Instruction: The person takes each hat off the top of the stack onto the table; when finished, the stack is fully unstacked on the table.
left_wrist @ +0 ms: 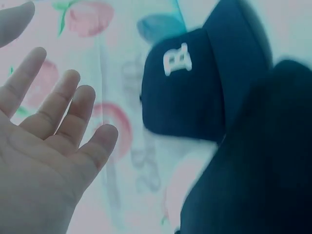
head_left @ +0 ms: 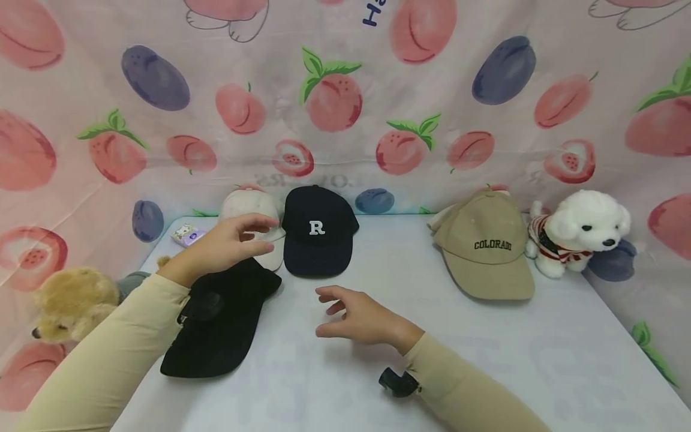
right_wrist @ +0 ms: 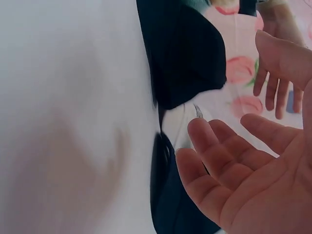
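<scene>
My left hand hovers above a plain black cap, fingers spread and holding nothing. The wrist hides part of that cap's crown. Behind the hand is an off-white cap, partly covered. Beside it stands a navy cap with a white R. In the left wrist view, the navy cap and the black cap lie to the right of the fingers. My right hand is over the white table, right of the black cap, fingers loosely bent around nothing. The right wrist view shows that palm bare.
At the right stand a khaki COLORADO cap, a paler edge showing behind it, and a white plush dog. A tan plush dog is at the left, a small purple item at the back left. Fruit-print cloth encloses the table.
</scene>
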Action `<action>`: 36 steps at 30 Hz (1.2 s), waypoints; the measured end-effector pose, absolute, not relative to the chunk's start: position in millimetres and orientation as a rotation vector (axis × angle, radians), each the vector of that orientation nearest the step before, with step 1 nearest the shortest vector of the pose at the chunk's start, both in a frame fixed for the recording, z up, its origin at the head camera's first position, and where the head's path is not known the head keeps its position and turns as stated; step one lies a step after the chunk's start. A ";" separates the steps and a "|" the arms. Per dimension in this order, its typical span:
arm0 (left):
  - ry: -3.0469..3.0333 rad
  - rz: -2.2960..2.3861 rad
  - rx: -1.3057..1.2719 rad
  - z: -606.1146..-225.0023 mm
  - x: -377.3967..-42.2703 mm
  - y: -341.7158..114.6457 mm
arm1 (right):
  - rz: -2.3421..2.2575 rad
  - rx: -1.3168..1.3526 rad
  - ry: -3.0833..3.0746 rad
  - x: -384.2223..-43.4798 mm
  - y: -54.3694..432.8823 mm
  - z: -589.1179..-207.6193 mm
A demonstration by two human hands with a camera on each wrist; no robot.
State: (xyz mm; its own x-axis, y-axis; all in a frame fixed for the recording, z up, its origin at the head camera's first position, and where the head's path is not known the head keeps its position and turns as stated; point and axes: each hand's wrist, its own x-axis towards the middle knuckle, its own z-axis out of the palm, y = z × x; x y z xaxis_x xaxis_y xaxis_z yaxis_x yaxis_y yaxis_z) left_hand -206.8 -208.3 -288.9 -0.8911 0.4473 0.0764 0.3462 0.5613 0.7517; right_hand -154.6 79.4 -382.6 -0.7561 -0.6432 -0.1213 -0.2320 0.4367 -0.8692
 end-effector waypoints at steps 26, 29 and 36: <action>2.373 1.220 0.900 -344.9 -228.9 -67.9 | -1.346 -0.578 2.522 -130.1 244.6 -375.2; 2.338 1.257 0.911 -352.2 -234.7 -51.5 | -1.340 -0.534 2.559 -128.3 261.8 -374.5; 2.252 1.360 0.877 -368.2 -248.7 -19.2 | -1.293 -0.401 2.660 -129.8 287.0 -375.5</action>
